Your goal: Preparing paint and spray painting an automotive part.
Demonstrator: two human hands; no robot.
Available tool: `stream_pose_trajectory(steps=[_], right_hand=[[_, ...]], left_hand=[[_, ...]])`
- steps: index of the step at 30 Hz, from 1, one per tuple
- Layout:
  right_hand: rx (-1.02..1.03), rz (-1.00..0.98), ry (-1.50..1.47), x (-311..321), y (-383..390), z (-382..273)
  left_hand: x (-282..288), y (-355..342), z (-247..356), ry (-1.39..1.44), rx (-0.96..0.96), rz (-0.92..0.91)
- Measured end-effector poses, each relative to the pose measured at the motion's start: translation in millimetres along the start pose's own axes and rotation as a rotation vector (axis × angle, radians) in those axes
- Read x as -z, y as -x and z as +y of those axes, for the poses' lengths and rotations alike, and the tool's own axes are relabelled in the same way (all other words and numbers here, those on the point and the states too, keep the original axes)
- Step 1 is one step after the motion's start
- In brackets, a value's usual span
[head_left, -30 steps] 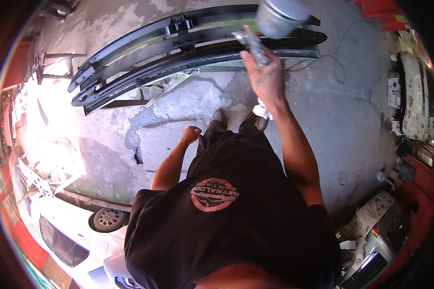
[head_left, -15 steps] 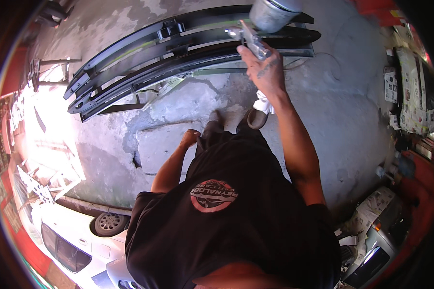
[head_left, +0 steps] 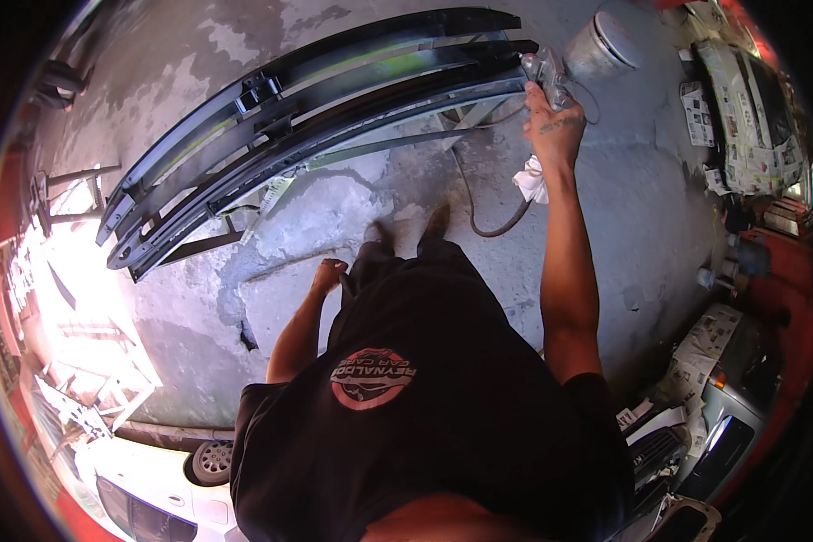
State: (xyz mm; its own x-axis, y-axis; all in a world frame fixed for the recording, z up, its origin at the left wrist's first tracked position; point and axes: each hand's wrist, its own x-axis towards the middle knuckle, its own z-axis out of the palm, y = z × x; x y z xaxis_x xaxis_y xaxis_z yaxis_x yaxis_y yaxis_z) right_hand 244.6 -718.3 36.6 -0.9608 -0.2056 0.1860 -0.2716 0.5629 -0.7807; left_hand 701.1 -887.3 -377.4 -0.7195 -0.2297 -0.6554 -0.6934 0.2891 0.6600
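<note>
My right hand point(head_left: 556, 131) is stretched out at the upper right, its fingers wrapped round a metal spray gun point(head_left: 551, 77). A pale cylindrical cup point(head_left: 601, 45) is joined to the gun and tilts out to the right. Below the hand hangs a crumpled white cloth point(head_left: 531, 181), and a dark hose point(head_left: 492, 233) curves down to the left of it. Just left of the gun ends a set of long, curved black bumper parts point(head_left: 370, 34) with greenish patches, raised on a stand. My left hand point(head_left: 331, 274) is a closed fist beside my thigh; its inside is hidden.
A white car point(head_left: 144, 465) stands at the lower left. Paper-covered car bodies stand at the right point(head_left: 741, 154) and lower right point(head_left: 696, 352). Metal frames point(head_left: 86, 397) sit in glare on the left. The concrete floor point(head_left: 334, 203) is cracked and stained.
My right hand has carried the spray gun rightward along the bumper parts to their right end, and the cup tilts differently. The view has shifted; more of the hose shows. My left fist stays low.
</note>
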Motion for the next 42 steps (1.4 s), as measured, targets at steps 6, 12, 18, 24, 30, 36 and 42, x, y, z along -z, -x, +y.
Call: stream_pose_trajectory(steps=[6,12,18,24,30,36,42], right_hand=[[-0.001,-0.117,-0.048,-13.4,15.0,-5.6],[0.051,-0.480,-0.277,-38.2,31.1,-35.1],[0.082,-0.408,-0.295,-6.8,-9.0,-0.1],[-0.135,-0.202,-0.226,68.5,-69.7,70.2],[-0.007,0.062,0.041,111.5,-109.3,117.7],[-0.070,-0.156,-0.111,116.5,-63.4,102.8],[-0.175,-0.611,-0.395,133.7,-12.1,89.7]], left_hand=[[3.1,12.6,20.0,0.016,0.064,0.001],[-2.2,11.2,42.2,0.045,0.134,0.078],[-29.7,4.5,66.8,0.051,0.200,0.033],[-73.4,0.8,77.2,0.133,0.148,0.063],[-90.0,7.7,98.0,0.213,0.199,0.101],[-98.6,6.9,120.9,0.095,0.180,0.093],[-110.5,-5.4,122.8,0.133,0.156,0.117]])
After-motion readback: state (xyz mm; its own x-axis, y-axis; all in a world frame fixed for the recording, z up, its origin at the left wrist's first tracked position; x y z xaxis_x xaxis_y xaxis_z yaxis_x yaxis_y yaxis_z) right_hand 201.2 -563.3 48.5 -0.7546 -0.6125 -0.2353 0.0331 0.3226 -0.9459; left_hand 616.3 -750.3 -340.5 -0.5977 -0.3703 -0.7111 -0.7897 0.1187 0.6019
